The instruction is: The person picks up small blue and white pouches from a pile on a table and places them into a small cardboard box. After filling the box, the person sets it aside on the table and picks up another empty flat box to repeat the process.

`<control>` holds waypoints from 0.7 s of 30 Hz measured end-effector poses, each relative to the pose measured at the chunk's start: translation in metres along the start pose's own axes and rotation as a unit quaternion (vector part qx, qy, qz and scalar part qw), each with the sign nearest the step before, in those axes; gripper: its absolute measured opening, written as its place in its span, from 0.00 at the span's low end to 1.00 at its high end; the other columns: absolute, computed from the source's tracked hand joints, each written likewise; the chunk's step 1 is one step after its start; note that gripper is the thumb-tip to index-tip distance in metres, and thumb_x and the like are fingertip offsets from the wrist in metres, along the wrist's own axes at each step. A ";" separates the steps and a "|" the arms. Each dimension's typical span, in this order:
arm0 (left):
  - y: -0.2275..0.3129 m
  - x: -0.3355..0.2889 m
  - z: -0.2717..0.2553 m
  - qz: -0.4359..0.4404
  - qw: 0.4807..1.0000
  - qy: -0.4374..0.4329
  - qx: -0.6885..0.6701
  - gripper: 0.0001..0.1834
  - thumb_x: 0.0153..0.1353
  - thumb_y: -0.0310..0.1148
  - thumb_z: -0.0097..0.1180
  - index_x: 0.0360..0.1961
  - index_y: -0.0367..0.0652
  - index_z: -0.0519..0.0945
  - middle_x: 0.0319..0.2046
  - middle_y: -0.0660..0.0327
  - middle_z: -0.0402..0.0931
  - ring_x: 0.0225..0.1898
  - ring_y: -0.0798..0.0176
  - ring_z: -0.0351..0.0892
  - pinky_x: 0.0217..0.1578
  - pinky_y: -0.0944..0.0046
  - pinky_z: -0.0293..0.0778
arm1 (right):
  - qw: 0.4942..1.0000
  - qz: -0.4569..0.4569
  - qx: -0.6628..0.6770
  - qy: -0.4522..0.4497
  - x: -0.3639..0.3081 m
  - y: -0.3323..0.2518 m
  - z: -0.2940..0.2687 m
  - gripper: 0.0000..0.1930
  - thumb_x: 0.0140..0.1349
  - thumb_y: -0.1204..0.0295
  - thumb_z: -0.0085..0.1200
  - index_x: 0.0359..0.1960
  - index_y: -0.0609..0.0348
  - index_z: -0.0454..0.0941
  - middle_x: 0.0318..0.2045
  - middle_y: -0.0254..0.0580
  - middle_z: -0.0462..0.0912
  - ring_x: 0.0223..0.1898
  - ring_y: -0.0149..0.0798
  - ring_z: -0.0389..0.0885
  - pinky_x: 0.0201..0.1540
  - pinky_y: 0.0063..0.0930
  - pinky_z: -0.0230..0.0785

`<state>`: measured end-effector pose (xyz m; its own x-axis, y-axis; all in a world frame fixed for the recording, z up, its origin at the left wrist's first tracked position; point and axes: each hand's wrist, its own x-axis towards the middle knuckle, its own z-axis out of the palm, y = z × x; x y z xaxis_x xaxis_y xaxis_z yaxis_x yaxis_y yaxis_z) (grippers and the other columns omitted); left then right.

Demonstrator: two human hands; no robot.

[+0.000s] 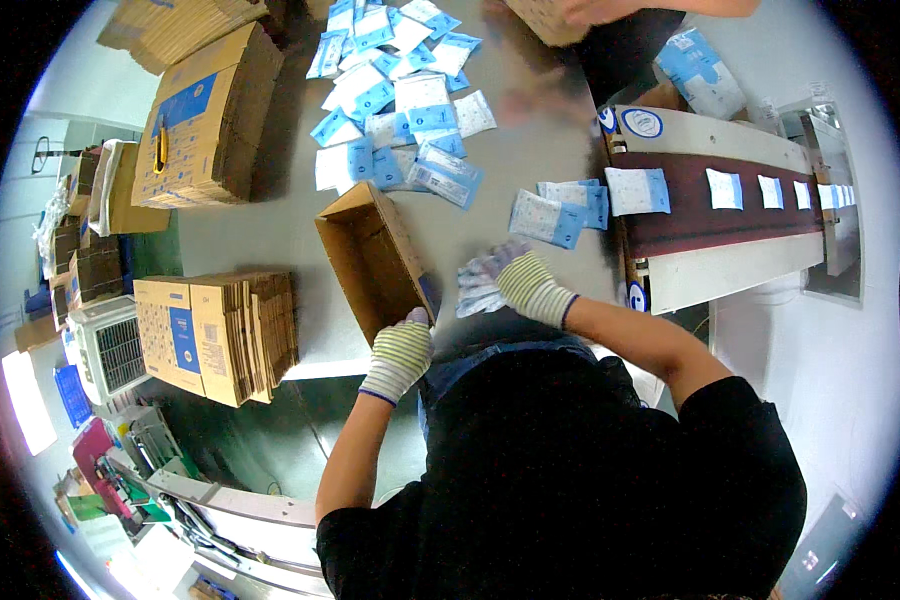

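An open brown cardboard box stands tilted on the grey table, its opening facing up and its inside bare. My left hand, in a striped knit glove, grips the box's near edge with the fingers closed over it. To the right of the box, my right hand, gloved the same way, is at a white and blue packet. Both the packet and these fingertips are blurred, and the fingers partly cover it. Beyond that hand lie several flat white and blue packets, overlapping near the conveyor.
A heap of packets covers the far table. A conveyor at the right carries spaced packets. Folded carton stacks stand at the left; a yellow-handled cutter lies on the farther one. A co-worker's hand holds a box at the far side.
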<state>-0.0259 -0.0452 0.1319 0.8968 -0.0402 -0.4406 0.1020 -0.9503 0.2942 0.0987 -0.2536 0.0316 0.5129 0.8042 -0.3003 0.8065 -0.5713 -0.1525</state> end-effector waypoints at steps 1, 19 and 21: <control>0.003 0.000 -0.002 -0.007 1.000 -0.017 0.002 0.08 0.51 0.28 0.45 0.33 0.38 0.69 0.29 0.48 0.76 0.29 0.51 0.79 0.30 0.54 0.74 | 0.999 -0.015 0.008 -0.034 0.006 -0.010 0.010 0.18 0.57 0.72 0.39 0.50 0.60 0.67 0.41 0.47 0.75 0.43 0.49 0.74 0.48 0.43 0.63; 0.051 -0.018 -0.019 -0.014 0.986 -0.153 -0.064 0.20 0.60 0.37 0.42 0.51 0.42 0.68 0.41 0.49 0.75 0.44 0.48 0.74 0.45 0.54 0.69 | 0.938 -0.214 0.200 0.188 0.034 -0.061 -0.114 0.27 0.40 0.56 0.58 0.45 0.50 0.73 0.42 0.39 0.77 0.52 0.40 0.69 0.64 0.42 0.44; 0.048 -0.052 -0.060 0.163 0.948 0.202 -0.185 0.11 0.53 0.29 0.47 0.38 0.39 0.73 0.35 0.51 0.74 0.38 0.45 0.73 0.38 0.52 0.69 | 0.861 -0.148 0.472 0.120 0.035 -0.055 -0.088 0.20 0.41 0.57 0.58 0.36 0.50 0.77 0.43 0.40 0.76 0.52 0.40 0.68 0.65 0.43 0.41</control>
<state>-0.0417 -0.0702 0.2203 0.9908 -0.1200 0.0626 -0.1309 -0.7312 0.6695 0.0983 -0.1797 0.1128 0.4635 0.8834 0.0691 0.3713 -0.1228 -0.9204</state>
